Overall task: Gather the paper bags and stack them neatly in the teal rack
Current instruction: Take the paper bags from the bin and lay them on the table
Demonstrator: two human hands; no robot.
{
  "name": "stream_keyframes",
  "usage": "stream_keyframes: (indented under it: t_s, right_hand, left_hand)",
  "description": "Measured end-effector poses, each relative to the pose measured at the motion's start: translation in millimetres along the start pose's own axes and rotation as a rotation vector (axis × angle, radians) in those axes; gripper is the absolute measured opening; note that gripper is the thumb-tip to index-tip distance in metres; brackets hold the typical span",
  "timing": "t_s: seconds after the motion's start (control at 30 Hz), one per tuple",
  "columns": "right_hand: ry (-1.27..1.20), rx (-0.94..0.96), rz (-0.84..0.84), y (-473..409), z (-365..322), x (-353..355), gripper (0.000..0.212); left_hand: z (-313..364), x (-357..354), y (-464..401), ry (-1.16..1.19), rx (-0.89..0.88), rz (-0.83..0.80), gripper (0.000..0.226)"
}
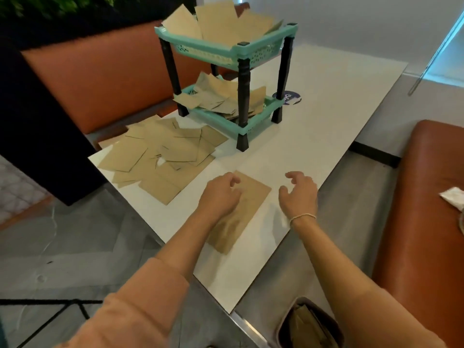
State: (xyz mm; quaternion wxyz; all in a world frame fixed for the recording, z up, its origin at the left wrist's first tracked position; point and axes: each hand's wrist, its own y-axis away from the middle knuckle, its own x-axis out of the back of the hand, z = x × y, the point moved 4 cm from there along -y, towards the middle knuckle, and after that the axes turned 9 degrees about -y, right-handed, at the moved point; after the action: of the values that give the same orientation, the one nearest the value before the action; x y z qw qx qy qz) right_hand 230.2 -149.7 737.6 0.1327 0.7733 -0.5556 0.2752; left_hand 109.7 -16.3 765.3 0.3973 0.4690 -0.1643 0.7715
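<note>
on the table's near edge, left hand (221, 194) half-hides a paper bag (253, 197), loose-fingered; right hand (298, 194) hovers released.

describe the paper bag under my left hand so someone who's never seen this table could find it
On the white table, look at the near end, away from the teal rack. One paper bag lies flat under the left hand, separate from the scattered pile.

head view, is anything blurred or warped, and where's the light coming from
Head view: wide-angle bend slants the white table and tilts the teal rack; slight motion blur on the right hand and the paper bag under the left hand; bright light enters at the upper right, and the left side is dim.
</note>
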Motion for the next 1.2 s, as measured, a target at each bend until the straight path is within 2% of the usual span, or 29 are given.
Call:
stream_keyframes:
  t_s: [0.1, 0.2, 0.3, 0.43, 0.53, 0.6, 0.7, 0.83, 1.0, 1.07, 1.2]
  right_hand:
    - [0.231, -0.040, -0.281, -7, -16, -35, 0.042]
    - [0.414, -0.048, -0.430, -12, -23, -62, 0.051]
    - [0.536, -0.031, -0.483, -20, -30, -76, 0.064]
    - [0.603, -0.121, -0.551, -33, -36, -80, 0.087]
    - [0.577, -0.219, -0.579, -35, -36, -79, 0.088]
    - [0.517, -0.265, -0.558, -35, -33, -77, 0.086]
    - [0.478, -0.289, -0.532, -33, -31, -76, 0.086]
    - [0.525, -0.255, -0.510, -29, -34, -71, 0.073]
    - [0.598, -0.209, -0.477, -25, -28, -53, 0.053]
    - [0.559, -0.225, -0.481, -22, -20, -43, 0.052]
    - [0.542, -0.228, -0.499, -14, -1, -21, 0.051]
  left_hand:
    - [-49, 12, -15, -0.159, 0.126, -0.033, 0.044]
    - [-94, 23, -21, -0.316, 0.210, -0.087, 0.051]
    - [-124, 37, -24, -0.438, 0.216, -0.159, 0.054]
    - [-145, 46, -28, -0.579, 0.145, -0.411, 0.074]
    - [-152, 46, -28, -0.710, 0.108, -0.529, 0.093]
    - [-148, 45, -26, -0.753, 0.078, -0.558, 0.096]
    - [-133, 42, -19, -0.787, 0.007, -0.539, 0.086]
    - [-120, 32, -2, -0.849, -0.074, -0.528, 0.098]
    - [-104, 19, 20, -0.932, -0.154, -0.482, 0.099]
    - [-100, 14, 27, -0.922, -0.188, -0.434, 0.093]
    - [-101, 12, 43, -0.847, -0.239, -0.347, 0.065]
